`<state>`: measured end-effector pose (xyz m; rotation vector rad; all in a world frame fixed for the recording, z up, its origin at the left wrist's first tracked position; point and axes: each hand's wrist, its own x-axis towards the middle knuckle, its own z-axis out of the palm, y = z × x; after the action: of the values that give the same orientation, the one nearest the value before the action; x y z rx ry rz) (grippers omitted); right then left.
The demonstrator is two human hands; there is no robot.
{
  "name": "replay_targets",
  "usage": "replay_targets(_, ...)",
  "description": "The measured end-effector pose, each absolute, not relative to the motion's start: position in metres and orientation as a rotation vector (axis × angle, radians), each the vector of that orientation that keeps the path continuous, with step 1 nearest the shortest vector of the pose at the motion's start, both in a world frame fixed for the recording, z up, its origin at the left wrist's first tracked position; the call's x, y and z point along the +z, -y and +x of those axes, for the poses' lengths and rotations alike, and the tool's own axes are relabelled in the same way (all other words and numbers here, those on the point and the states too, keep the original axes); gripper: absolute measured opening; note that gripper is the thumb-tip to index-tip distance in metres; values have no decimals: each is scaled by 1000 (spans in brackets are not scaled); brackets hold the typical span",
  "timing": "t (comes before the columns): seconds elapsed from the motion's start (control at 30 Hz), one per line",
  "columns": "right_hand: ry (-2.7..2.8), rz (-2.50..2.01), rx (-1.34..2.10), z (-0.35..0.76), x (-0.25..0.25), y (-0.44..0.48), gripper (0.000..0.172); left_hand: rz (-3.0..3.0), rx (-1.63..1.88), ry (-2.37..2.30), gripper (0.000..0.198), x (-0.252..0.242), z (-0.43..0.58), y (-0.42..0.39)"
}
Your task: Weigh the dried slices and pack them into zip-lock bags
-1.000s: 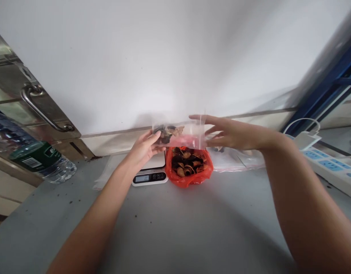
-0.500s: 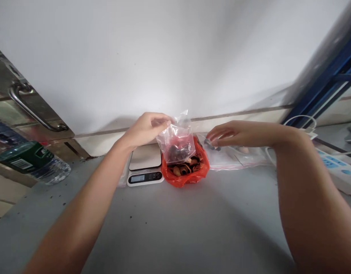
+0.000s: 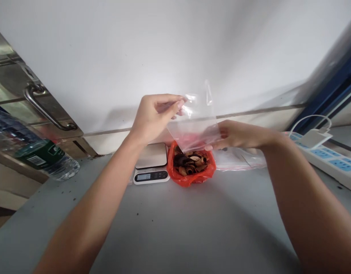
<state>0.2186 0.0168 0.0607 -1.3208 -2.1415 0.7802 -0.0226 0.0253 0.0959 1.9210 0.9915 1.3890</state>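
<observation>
Pinched between the fingers of my left hand is the upper left part of a clear plastic bag, held up and tilted. My right hand is at the bag's lower right side, with its fingers partly behind the film and closed on it. Below the bag sits a red plastic bag, open at the top, full of brown curled dried pieces. A small white kitchen scale stands just left of the red bag; nothing lies on its plate.
Flat clear bags with red seal strips lie right of the red bag. A white power strip with a plugged-in charger is at the right. A large water bottle leans at the left, near a metal door handle.
My left hand has risen with the clear bag, and the dark contents seen at its bottom no longer show there. My right hand has moved left onto the bag. The view has shifted slightly.
</observation>
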Motion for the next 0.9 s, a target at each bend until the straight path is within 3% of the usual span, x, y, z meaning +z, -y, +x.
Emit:
replay_targets(0.17,1775,-1225,981,206,62,-16,37,1574,1372,-1089,5,73,-48,-22)
replay_targets(0.33,1755,-1194,1100,179,66,-7,41,1554,1362,-1260,31,47,-69,-14)
replay_targets(0.57,1619,-1138,1102,125,52,-1,46,1489,1450,-1371,37,15,-125,-3)
replay_targets(0.67,1595,-1194,961,104,47,-3,41,1430,1545,-1525,32,4,-171,4)
replay_targets(0.8,1694,-1178,549,63,52,-10,20,1278,1522,-1782,25,-9,-229,11)
replay_targets(0.9,1991,-1085,170,19,56,-14,23,1206,1369,-1836,30,-18,-254,10)
